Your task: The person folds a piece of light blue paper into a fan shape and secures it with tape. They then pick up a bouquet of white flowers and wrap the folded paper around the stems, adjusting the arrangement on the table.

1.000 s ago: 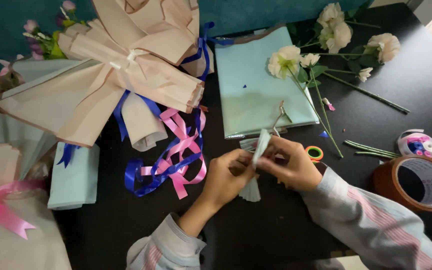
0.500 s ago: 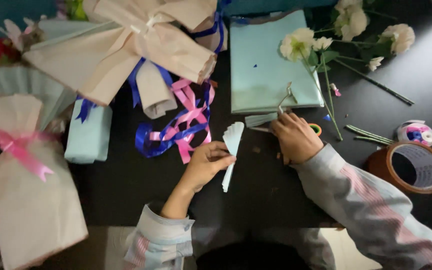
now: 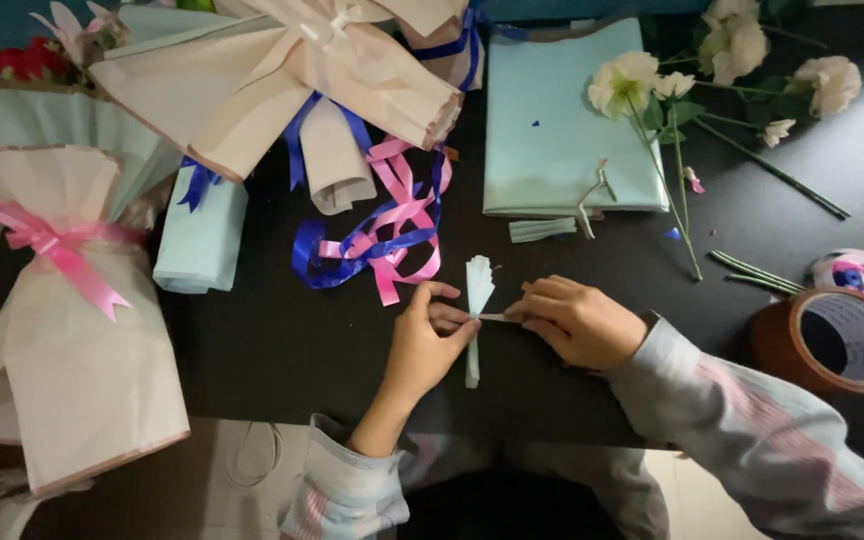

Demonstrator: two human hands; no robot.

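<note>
A small pleated pale paper fan stands upright over the dark surface, pinched at its waist from both sides. The left hand reaches up from the near edge, fingers closed on it; the right hand comes in from the right, fingers curled, gripping a thin strip at that waist. Pink and blue ribbons lie just beyond, a brown tape roll far right.
</note>
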